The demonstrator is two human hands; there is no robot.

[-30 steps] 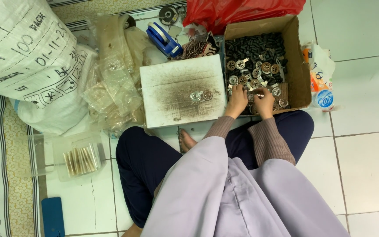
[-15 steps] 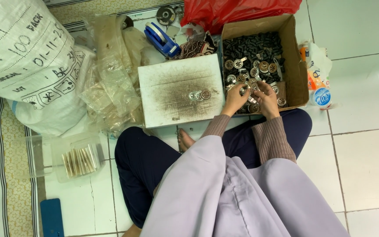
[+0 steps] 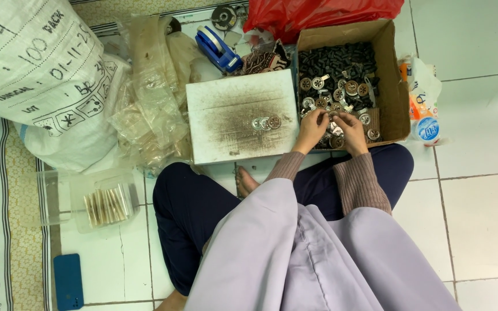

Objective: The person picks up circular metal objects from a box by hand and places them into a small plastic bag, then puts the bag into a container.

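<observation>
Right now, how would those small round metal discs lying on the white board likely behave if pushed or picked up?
The discs look flat and thin, so they would probably slide, not roll. Being small and apparently metal, they likely feel stiff and light. Pinching one off the white board may be fiddly.

A person is sitting cross-legged on the white tiled floor [image 3: 479,190], with the left hand [image 3: 312,128] and right hand [image 3: 351,130] meeting over small round silvery metal parts [image 3: 341,92] in an open brown cardboard box [image 3: 397,86], beside a stained white board [image 3: 240,115] that is carrying three more discs [image 3: 265,122].
</observation>
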